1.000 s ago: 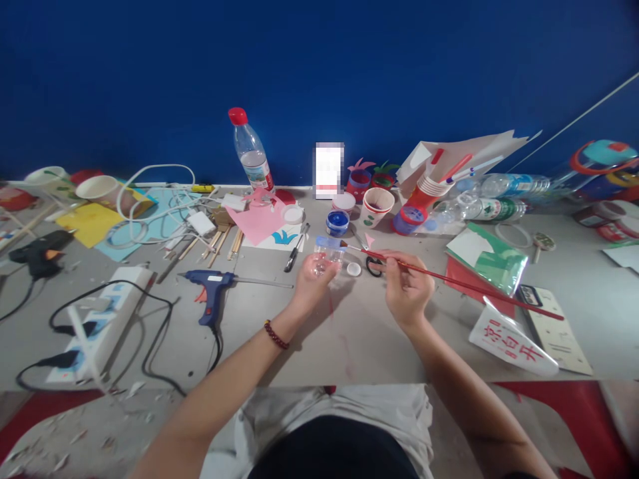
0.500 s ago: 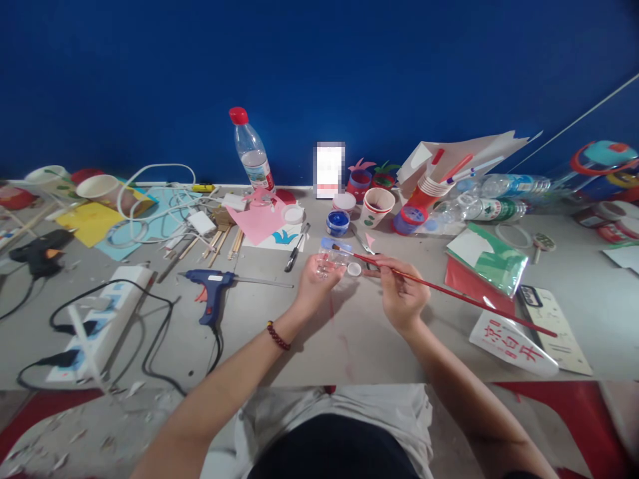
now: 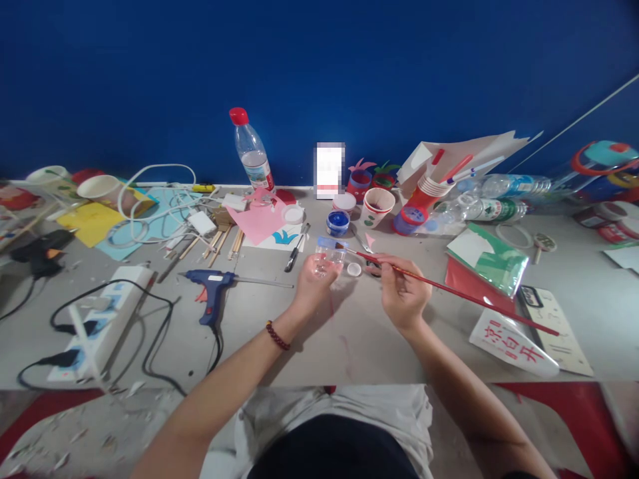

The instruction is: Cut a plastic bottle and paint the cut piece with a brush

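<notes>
My left hand (image 3: 313, 283) is closed around a small clear plastic bottle (image 3: 327, 256) with a blue-painted band, held just above the grey table (image 3: 309, 332). My right hand (image 3: 402, 289) pinches a long red paintbrush (image 3: 459, 296), its bristle tip touching the bottle's far end. A small white cap (image 3: 354, 269) lies between the hands. A pot of blue paint (image 3: 338, 222) stands just beyond the bottle. Black-handled scissors (image 3: 370, 263) lie partly hidden behind my right hand.
A blue glue gun (image 3: 212, 286) and a white power strip (image 3: 102, 319) with black cables lie to the left. A water bottle (image 3: 251, 152), paper cups (image 3: 375, 206), pink paper (image 3: 257, 219) and empty bottles (image 3: 492, 199) crowd the back. Red and green sheets (image 3: 492, 266) lie right.
The brush tip has shifted slightly right along the bottle's far end, and my right hand has edged with it. My left hand has stayed nearly still on the bottle.
</notes>
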Demonstrator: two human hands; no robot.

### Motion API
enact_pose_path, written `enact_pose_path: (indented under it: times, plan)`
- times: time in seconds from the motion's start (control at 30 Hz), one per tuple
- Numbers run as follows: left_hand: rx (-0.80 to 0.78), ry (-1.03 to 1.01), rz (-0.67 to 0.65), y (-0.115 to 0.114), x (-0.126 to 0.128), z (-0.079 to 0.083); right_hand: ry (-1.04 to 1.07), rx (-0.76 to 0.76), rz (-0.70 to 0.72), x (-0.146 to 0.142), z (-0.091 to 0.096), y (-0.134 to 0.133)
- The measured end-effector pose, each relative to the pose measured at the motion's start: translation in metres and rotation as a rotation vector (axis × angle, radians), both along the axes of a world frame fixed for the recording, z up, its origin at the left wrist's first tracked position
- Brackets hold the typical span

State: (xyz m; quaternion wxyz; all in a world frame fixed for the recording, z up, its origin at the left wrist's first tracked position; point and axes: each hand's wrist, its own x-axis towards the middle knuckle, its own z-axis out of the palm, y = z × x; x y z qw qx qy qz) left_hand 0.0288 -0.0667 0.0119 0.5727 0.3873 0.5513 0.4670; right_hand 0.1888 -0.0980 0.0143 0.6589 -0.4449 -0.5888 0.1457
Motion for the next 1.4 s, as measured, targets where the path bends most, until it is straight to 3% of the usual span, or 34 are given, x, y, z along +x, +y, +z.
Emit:
enact_pose_path:
  times: [0.27,0.53,1.2,1.4]
  plan:
    - [-0.002,-0.019,0.025,0.004,-0.002,-0.001,0.01,0.025,-0.07,0.003,0.001,0.002]
    - [0.006,0.016,0.021,0.002,0.001,-0.001,0.014,0.015,0.08,-0.001,-0.009,-0.002]
    - [0.016,-0.01,0.012,0.003,-0.003,-0.004,-0.246,0.093,-0.127,0.002,0.002,0.001]
    - [0.004,-0.092,0.012,0.007,-0.006,-0.008,-0.087,0.103,-0.108,0.006,0.002,0.006]
